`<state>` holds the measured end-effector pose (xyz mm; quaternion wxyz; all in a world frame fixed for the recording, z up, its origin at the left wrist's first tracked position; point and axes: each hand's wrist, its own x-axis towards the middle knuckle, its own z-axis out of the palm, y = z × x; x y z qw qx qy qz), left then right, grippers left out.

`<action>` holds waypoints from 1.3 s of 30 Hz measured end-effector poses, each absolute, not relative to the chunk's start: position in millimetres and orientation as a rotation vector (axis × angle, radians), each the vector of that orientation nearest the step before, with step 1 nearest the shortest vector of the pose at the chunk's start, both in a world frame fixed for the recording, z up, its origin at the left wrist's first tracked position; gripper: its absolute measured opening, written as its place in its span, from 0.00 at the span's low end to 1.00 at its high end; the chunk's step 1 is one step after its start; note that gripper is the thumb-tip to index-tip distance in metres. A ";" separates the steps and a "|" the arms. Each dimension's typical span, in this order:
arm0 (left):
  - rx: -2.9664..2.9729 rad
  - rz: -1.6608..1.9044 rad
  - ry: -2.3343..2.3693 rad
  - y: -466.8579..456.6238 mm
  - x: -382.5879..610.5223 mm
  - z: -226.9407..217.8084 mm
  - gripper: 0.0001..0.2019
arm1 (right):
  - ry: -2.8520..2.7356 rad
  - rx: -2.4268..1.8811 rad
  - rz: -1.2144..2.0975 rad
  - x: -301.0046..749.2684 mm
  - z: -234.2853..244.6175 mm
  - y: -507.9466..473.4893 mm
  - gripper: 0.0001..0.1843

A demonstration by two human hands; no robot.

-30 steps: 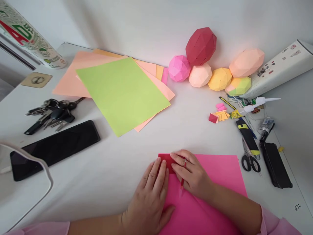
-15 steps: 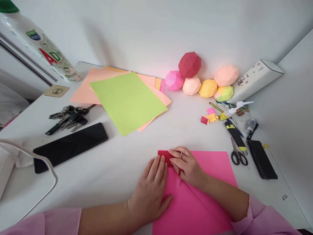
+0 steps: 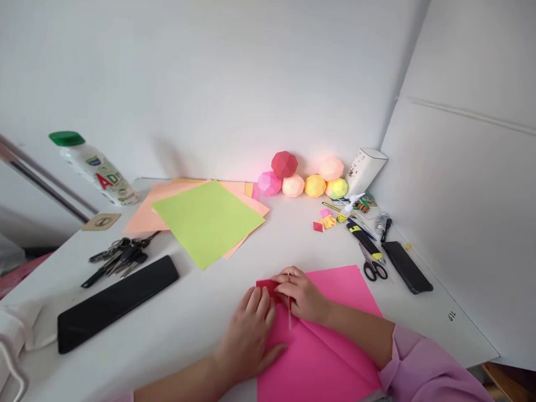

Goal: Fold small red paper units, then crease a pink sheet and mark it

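A large pink sheet of paper (image 3: 318, 357) lies on the desk in front of me. On its far left corner rests a small dark red paper piece (image 3: 268, 286). My left hand (image 3: 247, 329) lies flat, its fingertips pressing the red piece and its thumb stretched over the pink sheet. My right hand (image 3: 299, 296) grips a slim pen (image 3: 289, 312) with a clear and red barrel, held nearly upright. That hand's fingertips touch the right part of the red piece, and they hide the pen's point.
Faceted paper balls (image 3: 285, 164) line the wall beside a white box (image 3: 366, 167). Scissors (image 3: 374, 270), a cutter (image 3: 365, 241), a glue bottle (image 3: 347, 211) and a black case (image 3: 407, 267) lie right. Left are a green sheet (image 3: 209, 223), keys (image 3: 123, 258), a phone (image 3: 119, 304) and a bottle (image 3: 98, 173).
The camera view has tilted up and shifted right, so more wall shows and the desk items sit lower. Both hands keep nearly the same places on the red piece.
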<state>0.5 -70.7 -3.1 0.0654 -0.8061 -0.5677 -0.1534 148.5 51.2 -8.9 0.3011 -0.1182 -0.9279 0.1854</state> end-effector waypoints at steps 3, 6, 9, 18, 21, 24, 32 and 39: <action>-2.494 -0.535 -1.710 -60.4 -4.0 1.0 0.11 | -2.482 -0.326 0.429 148.8 -10.4 50.8 0.09; -2.479 -0.648 -1.664 -55.8 -4.9 2.3 0.08 | -2.527 -0.357 0.355 149.1 -13.5 50.8 0.10; -2.469 -0.692 -1.650 -56.4 -3.9 0.3 0.08 | -2.527 -0.352 0.339 148.8 -16.3 51.3 0.10; -2.441 -0.722 -1.660 -57.4 -2.5 -3.0 0.08 | -2.537 -0.352 0.316 149.3 -19.0 52.1 0.08; -2.423 -0.737 -1.654 -57.1 -2.4 -3.1 0.08 | -2.555 -0.351 0.307 148.8 -20.1 51.7 0.07; -2.423 -0.735 -1.661 -57.3 -2.7 -3.9 0.08 | -2.527 -0.344 0.258 148.4 -18.1 51.8 0.07; -2.424 -0.724 -1.662 -57.9 -2.7 -4.2 0.06 | -2.324 -0.599 0.020 151.6 0.7 63.6 0.13; -2.442 -0.714 -1.664 -57.7 -4.3 -5.7 0.06 | -2.322 -0.463 0.009 154.5 1.8 58.5 0.08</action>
